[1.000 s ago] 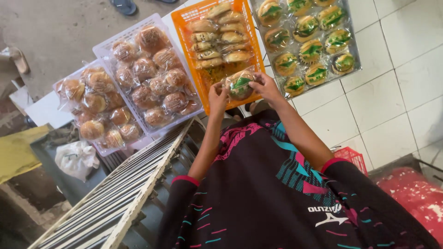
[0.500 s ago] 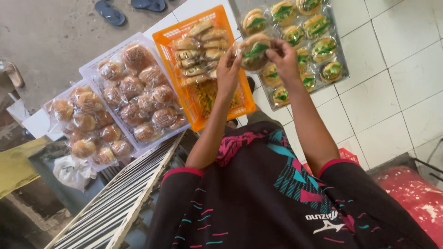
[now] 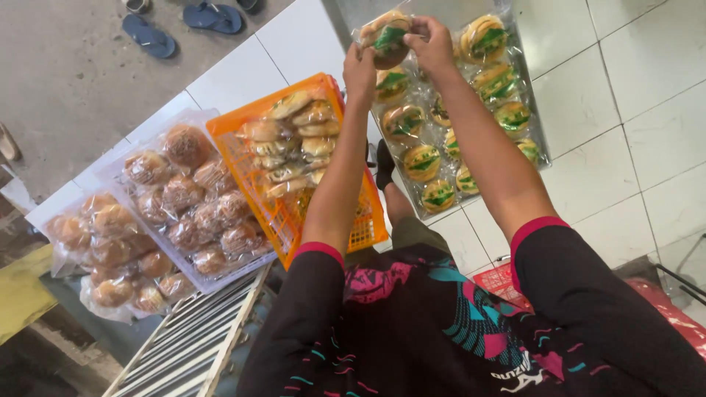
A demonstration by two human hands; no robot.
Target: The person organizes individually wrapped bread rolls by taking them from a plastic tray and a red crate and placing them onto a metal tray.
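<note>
White floor tiles (image 3: 588,110) carry a clear tray (image 3: 460,158) of wrapped buns. Both the left hand (image 3: 360,70) and right hand (image 3: 432,45) pinch one round, golden, green-labelled wrapped bun (image 3: 384,38), fingers closed on it.

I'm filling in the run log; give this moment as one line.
left hand + right hand: grip wrapped bun | above tray of wrapped buns | orange crate beside
</note>
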